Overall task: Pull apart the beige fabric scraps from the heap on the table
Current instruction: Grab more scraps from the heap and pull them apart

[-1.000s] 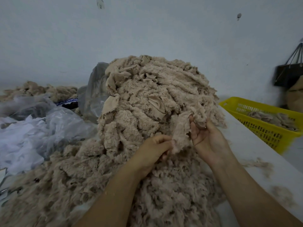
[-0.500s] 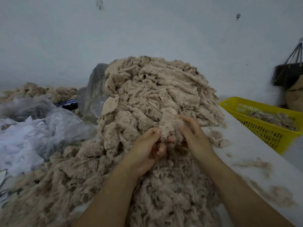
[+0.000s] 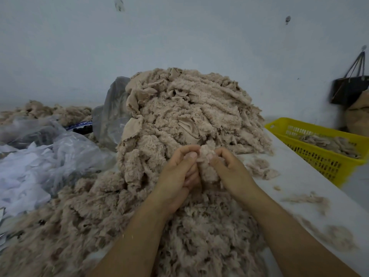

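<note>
I am pinching one fleece scrap between my left hand and right hand, and I am planning to draw them apart slowly, clear of the heap.

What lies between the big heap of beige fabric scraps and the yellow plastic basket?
In the head view, only a strip of white table, with a few loose beige scraps lying on it near the beige heap.

I hold my left hand and right hand close together out in front, fingers curled, both pinching the same scrap between them.
</note>
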`<action>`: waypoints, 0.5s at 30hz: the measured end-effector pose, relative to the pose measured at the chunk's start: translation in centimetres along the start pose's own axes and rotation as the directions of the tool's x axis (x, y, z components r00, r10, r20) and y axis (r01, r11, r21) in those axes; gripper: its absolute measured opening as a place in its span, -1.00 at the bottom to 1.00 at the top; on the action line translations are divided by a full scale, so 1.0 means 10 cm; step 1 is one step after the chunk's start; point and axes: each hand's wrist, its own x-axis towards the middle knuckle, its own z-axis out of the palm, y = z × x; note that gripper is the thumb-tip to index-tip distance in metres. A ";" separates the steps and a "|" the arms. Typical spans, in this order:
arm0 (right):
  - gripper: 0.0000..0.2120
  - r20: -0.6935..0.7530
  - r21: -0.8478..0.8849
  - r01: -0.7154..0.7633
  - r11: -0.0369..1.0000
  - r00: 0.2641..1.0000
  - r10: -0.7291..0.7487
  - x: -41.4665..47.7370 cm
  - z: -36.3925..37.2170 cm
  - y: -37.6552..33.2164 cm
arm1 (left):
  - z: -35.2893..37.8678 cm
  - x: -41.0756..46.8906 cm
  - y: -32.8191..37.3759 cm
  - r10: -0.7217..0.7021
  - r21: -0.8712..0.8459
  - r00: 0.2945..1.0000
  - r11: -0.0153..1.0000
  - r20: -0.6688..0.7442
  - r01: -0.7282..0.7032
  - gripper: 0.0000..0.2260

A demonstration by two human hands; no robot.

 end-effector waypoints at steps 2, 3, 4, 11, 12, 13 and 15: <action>-0.66 -0.060 0.100 -0.059 0.993 0.996 0.065 0.01 -0.06 0.00 | -0.05 0.00 0.05 0.022 -0.128 1.000 0.991 -0.021 -0.024 -0.85; -0.67 -0.112 0.183 -0.093 0.979 0.987 0.115 0.02 -0.11 0.01 | -0.08 0.01 0.09 0.038 -0.198 0.999 0.979 -0.039 -0.045 -0.85; -0.69 -0.162 0.284 -0.118 0.952 0.972 0.169 0.04 -0.17 0.03 | -0.11 0.01 0.11 0.050 -0.254 0.997 0.965 -0.057 -0.063 -0.85; -0.79 -0.290 0.446 -0.197 0.873 0.891 0.349 0.11 -0.23 0.11 | -0.08 -0.02 0.11 0.018 -0.391 0.997 0.919 -0.069 -0.044 -0.82; -0.81 -0.319 0.447 -0.192 0.874 0.878 0.357 0.13 -0.22 0.10 | -0.08 -0.01 0.12 0.009 -0.438 0.995 0.898 -0.096 -0.050 -0.82; -0.82 -0.346 0.456 -0.189 0.870 0.863 0.369 0.14 -0.23 0.10 | -0.11 -0.01 0.14 0.006 -0.488 0.992 0.870 -0.126 -0.067 -0.81; -0.80 -0.396 0.531 -0.160 0.832 0.821 0.411 0.16 -0.33 0.12 | -0.22 -0.01 0.20 0.026 -0.593 0.982 0.794 -0.187 -0.134 -0.80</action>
